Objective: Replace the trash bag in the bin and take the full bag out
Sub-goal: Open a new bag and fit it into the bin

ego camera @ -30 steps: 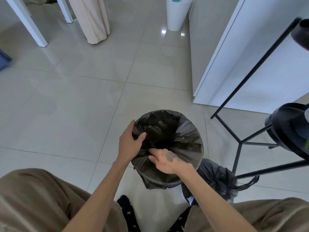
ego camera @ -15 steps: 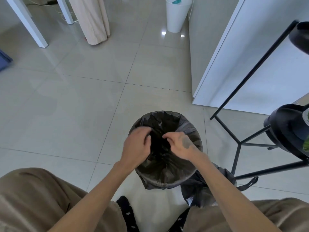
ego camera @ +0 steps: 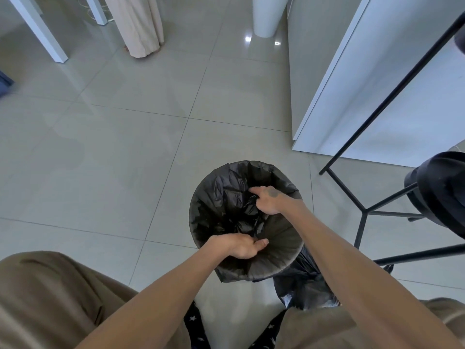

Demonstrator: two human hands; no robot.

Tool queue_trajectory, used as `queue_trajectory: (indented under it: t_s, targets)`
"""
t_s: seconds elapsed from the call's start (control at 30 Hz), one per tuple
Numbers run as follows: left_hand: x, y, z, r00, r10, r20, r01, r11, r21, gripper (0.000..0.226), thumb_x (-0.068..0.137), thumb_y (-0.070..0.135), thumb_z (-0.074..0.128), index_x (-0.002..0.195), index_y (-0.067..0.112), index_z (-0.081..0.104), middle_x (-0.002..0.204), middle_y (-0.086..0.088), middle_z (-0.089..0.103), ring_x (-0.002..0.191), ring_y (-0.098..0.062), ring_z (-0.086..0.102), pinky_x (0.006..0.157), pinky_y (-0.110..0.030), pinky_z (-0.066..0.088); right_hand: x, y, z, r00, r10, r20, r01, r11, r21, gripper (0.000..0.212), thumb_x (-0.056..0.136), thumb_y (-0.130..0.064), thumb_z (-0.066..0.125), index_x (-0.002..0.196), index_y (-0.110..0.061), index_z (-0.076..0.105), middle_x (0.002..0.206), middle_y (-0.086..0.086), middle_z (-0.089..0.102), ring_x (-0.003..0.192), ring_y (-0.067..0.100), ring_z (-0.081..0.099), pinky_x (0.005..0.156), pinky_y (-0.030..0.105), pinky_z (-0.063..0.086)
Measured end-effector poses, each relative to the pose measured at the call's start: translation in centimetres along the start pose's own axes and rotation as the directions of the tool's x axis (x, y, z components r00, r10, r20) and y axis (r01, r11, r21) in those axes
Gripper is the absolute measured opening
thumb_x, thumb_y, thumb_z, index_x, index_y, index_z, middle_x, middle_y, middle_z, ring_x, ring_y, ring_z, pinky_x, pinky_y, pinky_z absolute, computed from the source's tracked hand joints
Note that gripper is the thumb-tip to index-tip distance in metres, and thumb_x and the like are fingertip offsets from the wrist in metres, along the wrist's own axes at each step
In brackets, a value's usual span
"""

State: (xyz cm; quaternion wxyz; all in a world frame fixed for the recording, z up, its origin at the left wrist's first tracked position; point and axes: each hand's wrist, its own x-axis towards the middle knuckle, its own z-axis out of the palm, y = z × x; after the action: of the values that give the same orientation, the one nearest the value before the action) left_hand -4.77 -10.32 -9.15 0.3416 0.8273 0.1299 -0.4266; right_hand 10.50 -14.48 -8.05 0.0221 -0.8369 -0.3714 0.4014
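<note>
A round bin [ego camera: 276, 267] stands on the tiled floor just in front of my knees. A fresh black trash bag [ego camera: 221, 195] lines it, its edge folded over the rim. My left hand [ego camera: 239, 245] pinches the crumpled plastic at the near side of the opening. Inside the bin on the far right, my right hand [ego camera: 270, 201] grips a fold of the same bag. The full black bag [ego camera: 299, 285], tied shut, sits on the floor against the bin's right side, partly hidden by my right forearm.
A black metal stand [ego camera: 362, 215] with a dark round seat [ego camera: 442, 192] is close on the right. A white cabinet [ego camera: 377, 96] rises behind it. Farther back are a white bin [ego camera: 268, 16], a beige curtain [ego camera: 138, 26] and white table legs [ego camera: 37, 28].
My left hand has slid from the bin's left rim to its near side. My right hand has moved from the near edge deeper to the far right. The view has dipped closer.
</note>
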Motion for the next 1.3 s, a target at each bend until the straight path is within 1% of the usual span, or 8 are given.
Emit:
queue_trajectory:
  t_s: [0.23, 0.4, 0.5, 0.63, 0.8, 0.97, 1.17, 1.3]
  targets:
    - [-1.7, -0.5, -0.9, 0.969, 0.134, -0.208, -0.149, 0.987, -0.06, 0.061, 0.104, 0.056, 0.025, 0.154, 0.023, 0.036, 0.158, -0.005, 0.04, 0.147, -0.027, 0.034, 0.12, -0.036, 0.027, -1.7, 0.1, 0.4, 0.981, -0.134, -0.142, 0.133, 0.991, -0.015, 0.052, 0.102, -0.009, 0.04, 0.154, -0.014, 0.034, 0.162, 0.007, 0.03, 0.149, 0.027, 0.029, 0.121, 0.034, 0.027]
    - [-3.9, -2.2, -3.3, 0.86, 0.076, -0.504, -0.196, 0.962, -0.189, 0.049, 0.094, 0.008, 0.048, 0.142, 0.015, 0.056, 0.139, -0.008, 0.062, 0.13, -0.024, 0.056, 0.113, -0.032, 0.04, -4.4, -0.1, 1.4, 0.922, -0.233, -0.309, 0.173, 0.962, -0.211, 0.044, 0.096, -0.009, 0.049, 0.14, -0.011, 0.054, 0.138, 0.011, 0.06, 0.124, 0.028, 0.058, 0.104, 0.04, 0.048]
    - [-4.1, -2.6, -5.7, 0.774, -0.117, -0.623, -0.177, 0.904, -0.389, 0.045, 0.097, 0.006, 0.042, 0.137, 0.013, 0.061, 0.14, -0.008, 0.061, 0.132, -0.025, 0.053, 0.114, -0.033, 0.037, -6.1, -1.2, 3.4, 0.935, -0.27, -0.229, 0.199, 0.936, -0.289, 0.033, 0.095, -0.021, 0.048, 0.124, -0.017, 0.063, 0.122, 0.012, 0.068, 0.112, 0.033, 0.064, 0.093, 0.041, 0.054]
    - [-2.3, -2.1, -7.3, 0.881, -0.159, -0.445, -0.119, 0.837, -0.535, 0.044, 0.101, 0.02, 0.04, 0.143, 0.02, 0.054, 0.149, -0.005, 0.052, 0.138, -0.024, 0.045, 0.115, -0.032, 0.032, -6.5, -2.3, 5.7, 0.975, -0.185, 0.126, 0.218, 0.914, -0.341, 0.06, 0.102, -0.057, 0.029, 0.148, -0.021, 0.043, 0.153, 0.006, 0.046, 0.141, 0.029, 0.042, 0.115, 0.044, 0.034]
    - [-1.6, -1.5, -8.4, 0.9, -0.143, -0.413, -0.06, 0.895, -0.442, 0.047, 0.107, 0.034, 0.033, 0.149, 0.018, 0.045, 0.157, -0.005, 0.042, 0.144, -0.026, 0.037, 0.117, -0.035, 0.027, -5.5, -2.2, 6.6, 0.946, 0.016, 0.324, 0.144, 0.875, -0.462, 0.074, 0.096, -0.071, 0.02, 0.157, -0.029, 0.026, 0.165, 0.003, 0.024, 0.153, 0.025, 0.019, 0.123, 0.05, 0.013]
    - [-2.5, -1.1, -8.5, 0.898, -0.094, -0.43, -0.084, 0.923, -0.377, 0.049, 0.106, 0.041, 0.034, 0.147, 0.019, 0.049, 0.153, -0.005, 0.047, 0.142, -0.026, 0.041, 0.114, -0.035, 0.031, -5.6, -2.0, 5.9, 0.945, 0.017, 0.327, 0.125, 0.905, -0.407, 0.075, 0.096, -0.07, 0.028, 0.157, -0.028, 0.024, 0.164, 0.005, 0.026, 0.151, 0.028, 0.024, 0.121, 0.048, 0.022]
    - [-4.5, -3.2, -6.4, 0.837, 0.137, -0.53, -0.103, 0.99, 0.093, 0.022, 0.099, 0.026, 0.047, 0.096, 0.014, 0.066, 0.082, -0.003, 0.064, 0.088, -0.031, 0.064, 0.085, -0.044, 0.052, -5.9, -1.3, 2.4, 0.987, -0.152, -0.059, 0.154, 0.987, 0.034, 0.042, 0.103, -0.03, 0.046, 0.143, -0.019, 0.051, 0.142, 0.012, 0.058, 0.13, 0.029, 0.054, 0.11, 0.038, 0.041]
    - [-4.3, -3.8, -4.0, 0.904, 0.221, -0.365, -0.099, 0.941, 0.324, 0.055, 0.098, 0.055, 0.038, 0.139, 0.021, 0.052, 0.129, -0.008, 0.065, 0.119, -0.029, 0.059, 0.099, -0.048, 0.049, -5.0, 0.5, 0.4, 0.981, -0.012, -0.191, 0.067, 0.956, 0.286, 0.045, 0.104, -0.02, 0.046, 0.149, -0.019, 0.045, 0.15, 0.008, 0.051, 0.137, 0.025, 0.047, 0.113, 0.033, 0.034]
